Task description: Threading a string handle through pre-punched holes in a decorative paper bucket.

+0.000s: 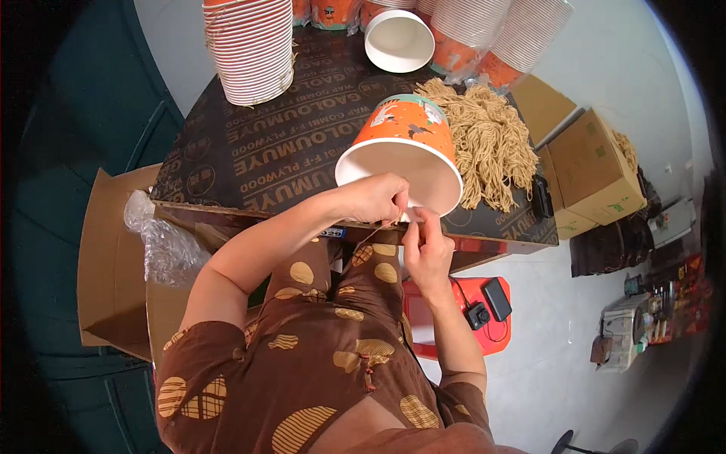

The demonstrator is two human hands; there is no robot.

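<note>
An orange printed paper bucket (416, 129) with a white inside lies tilted on its side at the table's near edge, its open mouth toward me. At the lower part of its rim, my left hand (378, 198) is closed in a pinch; a thin strand of tan twine (383, 230) hangs down by its fingertips. My right hand (429, 253) pinches at the same stretch of rim from below, fingertips nearly meeting the left ones. Exactly how the twine runs between the fingers is hidden. To the right of the bucket lies a loose pile of tan twine pieces (491, 144).
A tall stack of paper buckets (249, 53) stands back left, and bagged stacks (473, 34) line the back right. One white-mouthed bucket (399, 41) lies between. Cardboard boxes flank the dark plywood table (212, 166). A red stool (495, 333) holding small black devices is below right.
</note>
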